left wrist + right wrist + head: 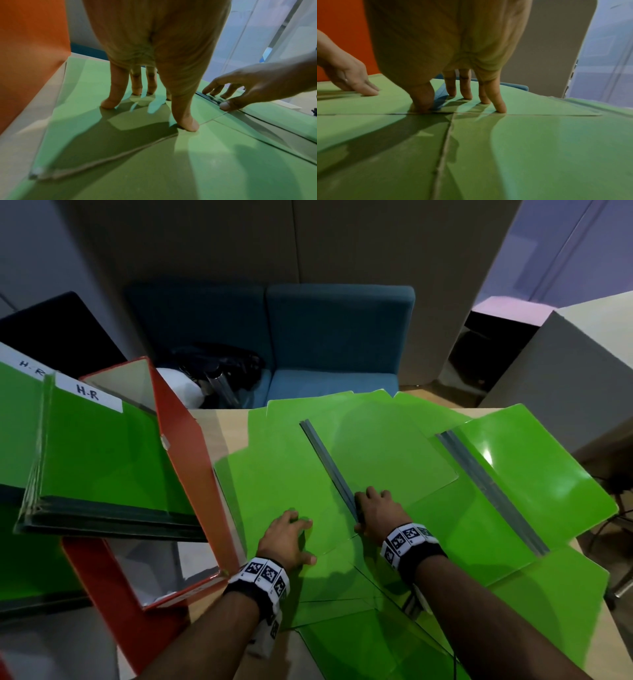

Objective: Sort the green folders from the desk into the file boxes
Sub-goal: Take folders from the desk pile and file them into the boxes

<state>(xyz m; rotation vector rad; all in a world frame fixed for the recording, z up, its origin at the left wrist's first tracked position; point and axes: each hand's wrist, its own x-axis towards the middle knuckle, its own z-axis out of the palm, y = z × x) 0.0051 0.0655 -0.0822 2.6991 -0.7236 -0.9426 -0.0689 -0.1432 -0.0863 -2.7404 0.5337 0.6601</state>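
Where white tabs read "H-R" (88, 392) at upper left, green folders (102, 453) inside red file box (191, 460), left hand (287, 539) flat with fingers released, right hand (376, 513) fingers grasping grey spine (330, 467) of folder on worktop (209, 433).

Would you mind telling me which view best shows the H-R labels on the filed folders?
The head view: both H-R labels are legible atop the green folders in the red file box. The left wrist and right wrist views show only the box's red wall, no labels.
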